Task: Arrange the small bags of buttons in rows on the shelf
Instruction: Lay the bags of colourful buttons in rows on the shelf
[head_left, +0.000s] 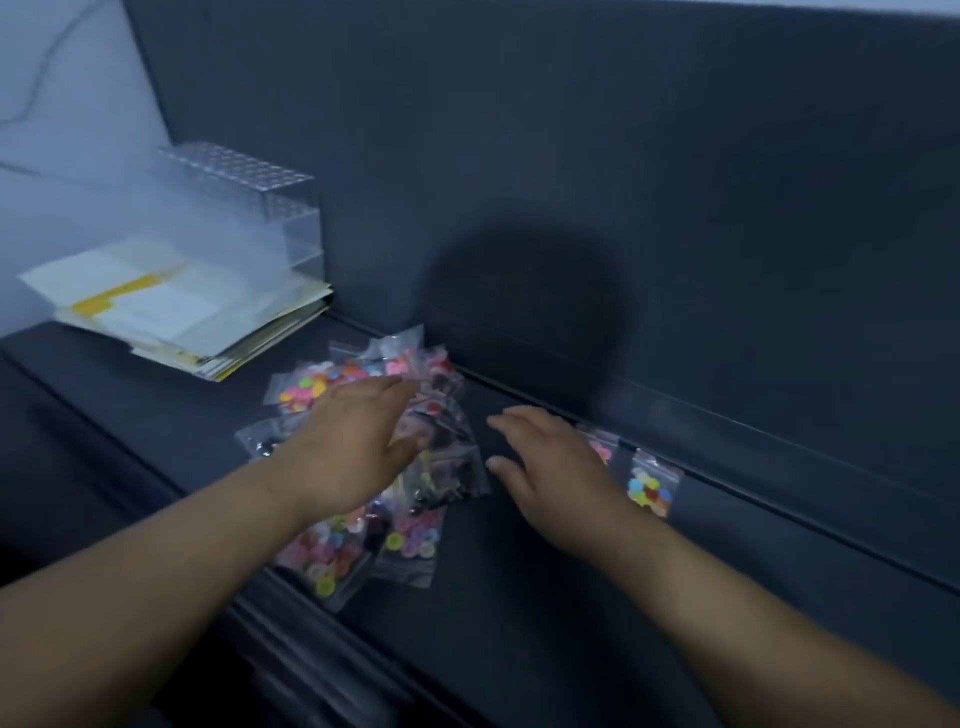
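Bags of coloured buttons, small and of clear plastic, lie in a loose heap (395, 467) on the dark shelf (519, 597), near its back edge. The left hand (348, 447) is nearer: it hovers over the heap, fingers (400, 387) spread and holding nothing. The right hand (550, 478), also open and empty, is just beside the heap. Behind it, two bags (649, 488) already stand along the back edge.

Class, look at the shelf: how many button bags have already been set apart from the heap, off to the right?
2. One bag lies near the back wall, fully in view; another bag sits just left of it, partly hidden behind the right hand. More could be hidden under that hand.
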